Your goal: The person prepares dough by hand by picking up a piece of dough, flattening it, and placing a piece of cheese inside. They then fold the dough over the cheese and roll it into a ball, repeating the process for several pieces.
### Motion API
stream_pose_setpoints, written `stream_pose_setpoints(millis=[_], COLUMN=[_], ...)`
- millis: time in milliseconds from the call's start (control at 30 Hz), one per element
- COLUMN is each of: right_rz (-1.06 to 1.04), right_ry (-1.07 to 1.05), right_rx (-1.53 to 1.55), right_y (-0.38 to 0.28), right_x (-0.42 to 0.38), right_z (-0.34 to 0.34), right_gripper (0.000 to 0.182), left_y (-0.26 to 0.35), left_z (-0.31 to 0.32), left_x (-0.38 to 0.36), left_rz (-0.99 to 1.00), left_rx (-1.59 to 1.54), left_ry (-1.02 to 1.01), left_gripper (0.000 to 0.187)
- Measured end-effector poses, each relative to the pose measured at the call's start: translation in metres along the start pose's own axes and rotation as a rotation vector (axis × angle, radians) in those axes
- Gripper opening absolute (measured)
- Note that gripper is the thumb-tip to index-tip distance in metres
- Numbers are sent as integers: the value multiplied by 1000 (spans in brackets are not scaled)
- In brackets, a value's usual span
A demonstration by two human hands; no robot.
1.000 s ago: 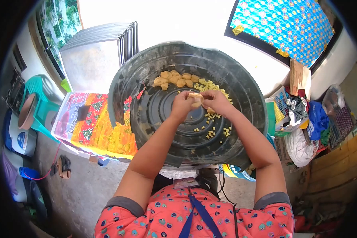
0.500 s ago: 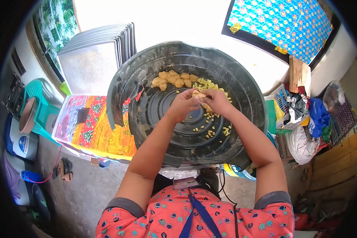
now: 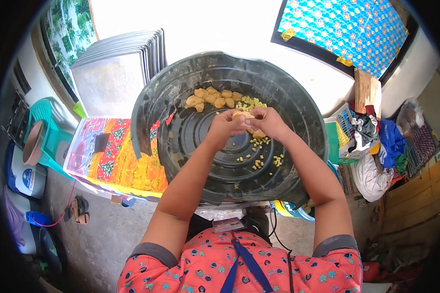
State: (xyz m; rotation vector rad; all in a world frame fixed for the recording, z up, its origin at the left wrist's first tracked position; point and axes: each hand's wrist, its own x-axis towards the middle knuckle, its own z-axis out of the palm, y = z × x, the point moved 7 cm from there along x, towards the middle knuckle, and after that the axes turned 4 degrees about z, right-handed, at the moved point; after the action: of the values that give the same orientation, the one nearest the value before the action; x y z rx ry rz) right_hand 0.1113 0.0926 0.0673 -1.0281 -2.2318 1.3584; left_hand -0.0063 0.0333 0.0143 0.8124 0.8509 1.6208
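Dough piece (image 3: 241, 115) gripped by curled left hand (image 3: 223, 128) and curled right hand (image 3: 270, 124). 2 forearms (image 3: 195, 171) converge over the black basin (image 3: 291, 95).

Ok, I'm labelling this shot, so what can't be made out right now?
All in the head view:
Much of the dough piece: covered by the left hand and right hand.
Print on the badge: too small.
Most of the container: behind the tub and right arm.
Flowered sheet: cut off by the top edge.
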Motion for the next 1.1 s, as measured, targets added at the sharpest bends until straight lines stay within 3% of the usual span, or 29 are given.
stream_pose_setpoints(millis=[67,200,367,500,600,800,1000,1100], right_rz=[-5,47,97,106,159,-126,-362,-162], right_ry=[-21,-89,-91,-107,-3,-57,89,-53], right_rx=[7,213,21,-56,246,74,-309,-337], right_y=[-6,-7,9,8,5,-4,-14,-8], right_x=[-4,-8,1,1,0,-3,-2,0], right_z=[1,0,-6,-2,-8,0,5,6], right_gripper=[29,29,32,29,26,25,13,19], left_y=[-6,-3,-8,-12,-14,-18,-25,-23], left_z=[-3,-2,13,1,-5,-2,8,10], left_x=[4,1,-6,1,5,5,-1,-2], left_rz=[27,1,-99,-50,-44,-77,-171,-181], left_rx=[118,32,-90,-36,-154,-263,-296,-285], left_ry=[-31,-32,-107,-55,-15,-66,-120,-129], left_gripper=[33,30,27,27,24,25,28,27])
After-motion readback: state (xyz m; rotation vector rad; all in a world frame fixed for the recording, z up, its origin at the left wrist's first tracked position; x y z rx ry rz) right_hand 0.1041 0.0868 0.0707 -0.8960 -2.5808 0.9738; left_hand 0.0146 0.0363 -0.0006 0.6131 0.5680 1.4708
